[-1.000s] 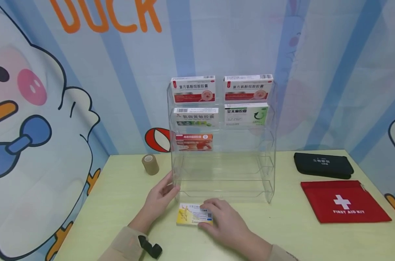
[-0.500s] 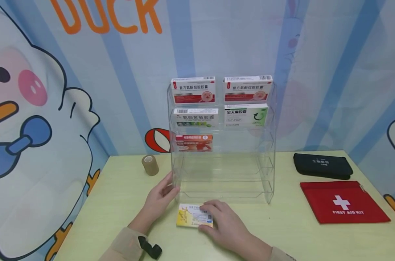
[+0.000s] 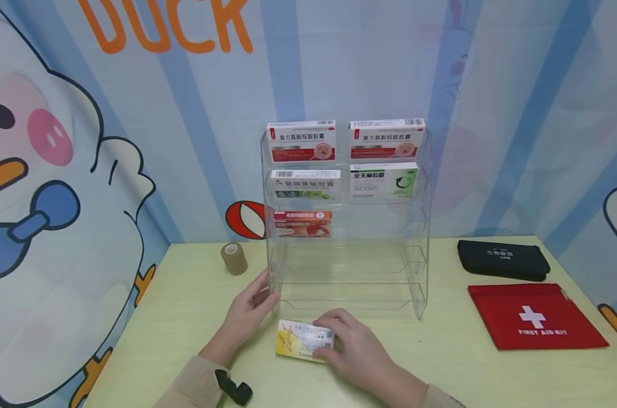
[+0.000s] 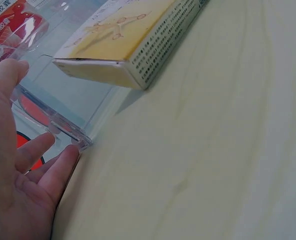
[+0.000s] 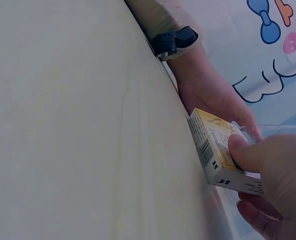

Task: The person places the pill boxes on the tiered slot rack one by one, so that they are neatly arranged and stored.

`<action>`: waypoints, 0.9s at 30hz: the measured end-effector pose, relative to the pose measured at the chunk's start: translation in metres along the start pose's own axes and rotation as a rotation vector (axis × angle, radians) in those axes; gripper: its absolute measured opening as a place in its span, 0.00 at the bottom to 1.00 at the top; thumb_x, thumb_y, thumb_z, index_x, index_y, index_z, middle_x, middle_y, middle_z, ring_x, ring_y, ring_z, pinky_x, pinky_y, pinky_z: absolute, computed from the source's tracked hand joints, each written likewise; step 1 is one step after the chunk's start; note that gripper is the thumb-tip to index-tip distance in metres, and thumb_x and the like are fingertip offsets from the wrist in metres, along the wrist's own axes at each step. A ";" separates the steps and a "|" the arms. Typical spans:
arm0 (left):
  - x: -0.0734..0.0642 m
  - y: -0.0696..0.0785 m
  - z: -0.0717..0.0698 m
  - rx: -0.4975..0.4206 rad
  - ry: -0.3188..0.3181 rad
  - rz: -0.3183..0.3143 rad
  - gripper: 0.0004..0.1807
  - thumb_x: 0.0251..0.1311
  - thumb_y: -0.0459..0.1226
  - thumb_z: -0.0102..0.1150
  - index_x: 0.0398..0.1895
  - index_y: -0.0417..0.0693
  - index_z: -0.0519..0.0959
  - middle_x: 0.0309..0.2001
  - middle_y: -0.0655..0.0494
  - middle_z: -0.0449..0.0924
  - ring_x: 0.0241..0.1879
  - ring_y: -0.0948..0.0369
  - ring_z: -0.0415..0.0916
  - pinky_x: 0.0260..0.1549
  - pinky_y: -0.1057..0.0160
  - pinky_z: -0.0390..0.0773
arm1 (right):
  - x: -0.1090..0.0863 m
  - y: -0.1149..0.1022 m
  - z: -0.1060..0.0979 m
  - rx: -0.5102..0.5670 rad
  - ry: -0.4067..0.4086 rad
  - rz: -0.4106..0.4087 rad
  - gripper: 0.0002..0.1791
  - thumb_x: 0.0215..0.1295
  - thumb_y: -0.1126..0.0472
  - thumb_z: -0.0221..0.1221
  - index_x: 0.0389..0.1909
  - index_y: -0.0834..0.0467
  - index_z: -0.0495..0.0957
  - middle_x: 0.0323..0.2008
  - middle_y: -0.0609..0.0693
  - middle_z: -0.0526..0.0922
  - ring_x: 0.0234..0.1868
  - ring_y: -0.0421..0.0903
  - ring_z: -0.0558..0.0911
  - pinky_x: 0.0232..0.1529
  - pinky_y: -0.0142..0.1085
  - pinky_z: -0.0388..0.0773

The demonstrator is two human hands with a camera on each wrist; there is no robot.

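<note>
A yellow-and-white medicine box point(image 3: 303, 340) is in front of the clear display rack point(image 3: 346, 292). My right hand point(image 3: 356, 351) pinches its right end, with the thumb on the printed face in the right wrist view. The box is tilted, and its near left corner point(image 4: 132, 75) appears raised from the table in the left wrist view. My left hand point(image 3: 249, 306) holds the rack's lower left side between thumb and fingers. Boxes stand on the rack: two red-and-white ones point(image 3: 302, 141) on top, a green-white pair point(image 3: 383, 180) below, and an orange-red box point(image 3: 302, 223) on the third tier.
A roll of brown tape point(image 3: 234, 259) stands left of the rack. On the right lie a black zip case point(image 3: 503, 259) and a red first aid pouch point(image 3: 537, 317). A cartoon-printed backdrop point(image 3: 211, 113) rises behind the table point(image 3: 175, 317).
The right hand has tilted the medicine box and shifted it slightly, its right end now turned a little toward me. The left hand stays at the rack.
</note>
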State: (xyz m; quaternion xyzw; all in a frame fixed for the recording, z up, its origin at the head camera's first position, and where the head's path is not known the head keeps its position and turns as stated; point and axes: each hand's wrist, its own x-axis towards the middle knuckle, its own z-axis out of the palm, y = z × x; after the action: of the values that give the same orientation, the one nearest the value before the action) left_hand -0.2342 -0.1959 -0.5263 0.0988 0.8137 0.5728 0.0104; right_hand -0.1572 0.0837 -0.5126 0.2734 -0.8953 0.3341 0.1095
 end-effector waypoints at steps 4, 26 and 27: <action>0.001 -0.002 -0.001 0.001 -0.007 -0.006 0.38 0.79 0.45 0.65 0.88 0.66 0.63 0.83 0.50 0.71 0.77 0.42 0.76 0.73 0.50 0.82 | 0.003 0.000 -0.008 0.038 -0.008 0.010 0.20 0.64 0.58 0.79 0.56 0.53 0.88 0.56 0.47 0.90 0.50 0.42 0.91 0.51 0.32 0.92; 0.003 -0.004 0.000 -0.013 -0.015 0.018 0.38 0.79 0.43 0.65 0.88 0.66 0.63 0.83 0.50 0.70 0.76 0.42 0.77 0.73 0.50 0.82 | 0.030 0.010 -0.089 -0.105 0.249 -0.160 0.15 0.57 0.64 0.81 0.44 0.53 0.89 0.44 0.46 0.93 0.40 0.42 0.92 0.36 0.36 0.91; 0.002 -0.004 0.000 -0.015 -0.015 0.018 0.38 0.79 0.43 0.65 0.88 0.66 0.63 0.83 0.51 0.70 0.76 0.42 0.77 0.73 0.50 0.82 | 0.032 0.011 -0.095 -0.118 0.256 -0.156 0.15 0.57 0.64 0.81 0.44 0.53 0.89 0.44 0.47 0.93 0.41 0.42 0.92 0.37 0.37 0.92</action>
State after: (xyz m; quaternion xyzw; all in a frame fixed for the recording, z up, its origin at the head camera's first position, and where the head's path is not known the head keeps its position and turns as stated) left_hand -0.2373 -0.1973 -0.5299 0.1102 0.8083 0.5782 0.0119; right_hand -0.1885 0.1399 -0.4345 0.2903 -0.8682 0.3035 0.2643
